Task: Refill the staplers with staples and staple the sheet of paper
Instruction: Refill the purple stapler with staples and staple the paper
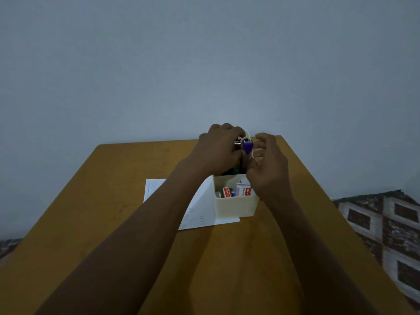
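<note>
A cream desk organiser (236, 206) stands on the wooden table (127, 169). Upright in its rear section are a dark stapler (238, 145) and a purple stapler (247, 146). My left hand (218, 151) curls over the top of the dark stapler and grips it. My right hand (267, 164) hovers just right of the purple stapler with fingers loosely bent; whether they touch it is unclear. Small staple boxes (236, 191), red and white, fill the front section. A white sheet of paper (200, 208) lies under the organiser, partly hidden by my left forearm.
The table backs against a plain grey-blue wall (204, 64). A patterned cloth (386, 228) covers a surface beyond the table's right edge. The organiser sits near the table's far edge.
</note>
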A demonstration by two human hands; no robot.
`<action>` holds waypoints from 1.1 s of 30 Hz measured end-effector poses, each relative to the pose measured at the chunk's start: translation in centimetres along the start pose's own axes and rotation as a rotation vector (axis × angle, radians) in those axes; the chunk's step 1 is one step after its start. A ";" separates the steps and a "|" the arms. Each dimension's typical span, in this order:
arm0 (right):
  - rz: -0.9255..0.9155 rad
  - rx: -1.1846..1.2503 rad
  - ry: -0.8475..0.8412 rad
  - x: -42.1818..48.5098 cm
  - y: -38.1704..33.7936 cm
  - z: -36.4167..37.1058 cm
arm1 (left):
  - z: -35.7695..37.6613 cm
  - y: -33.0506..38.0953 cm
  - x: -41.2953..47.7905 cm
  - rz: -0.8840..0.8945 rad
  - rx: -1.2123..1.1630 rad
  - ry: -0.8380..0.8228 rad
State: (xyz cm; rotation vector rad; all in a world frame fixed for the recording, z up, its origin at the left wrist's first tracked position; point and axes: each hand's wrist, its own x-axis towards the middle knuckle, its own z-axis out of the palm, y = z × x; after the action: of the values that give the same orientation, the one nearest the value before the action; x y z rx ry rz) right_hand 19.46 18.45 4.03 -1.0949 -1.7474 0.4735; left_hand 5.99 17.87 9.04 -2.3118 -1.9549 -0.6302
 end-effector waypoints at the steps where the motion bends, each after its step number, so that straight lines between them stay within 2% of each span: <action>1: -0.001 0.009 -0.001 0.0 0.0 -0.1 | 0.1 0.2 0.1 0.008 0.005 0.000; 6: -0.008 0.032 -0.025 -0.1 -0.1 -0.8 | 0.3 1.0 0.5 -0.016 0.049 0.049; 9: 0.026 0.034 -0.040 0.1 -0.5 -1.0 | 0.0 1.4 0.5 -0.027 -0.014 0.069; 19: 0.027 -0.004 -0.033 0.5 -2.8 -1.1 | -4.3 1.6 -1.7 -0.080 -0.551 0.296; 24: -0.089 0.083 -0.019 -0.1 -5.6 -0.3 | -6.6 -0.3 -4.5 -0.138 -0.891 0.335; 28: -0.104 0.226 -0.066 -1.1 -8.2 1.5 | -7.8 -3.6 -7.4 -0.233 -1.003 0.355; 33: -0.003 0.403 -0.189 -2.6 -9.6 5.3 | -6.7 -8.7 -11.8 -0.394 -1.053 0.261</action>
State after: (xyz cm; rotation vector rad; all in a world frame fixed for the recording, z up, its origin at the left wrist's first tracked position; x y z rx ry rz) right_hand 10.65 12.12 7.23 -0.7792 -1.7154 0.9074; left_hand -5.52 6.65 9.32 -1.9686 -2.2426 -2.3126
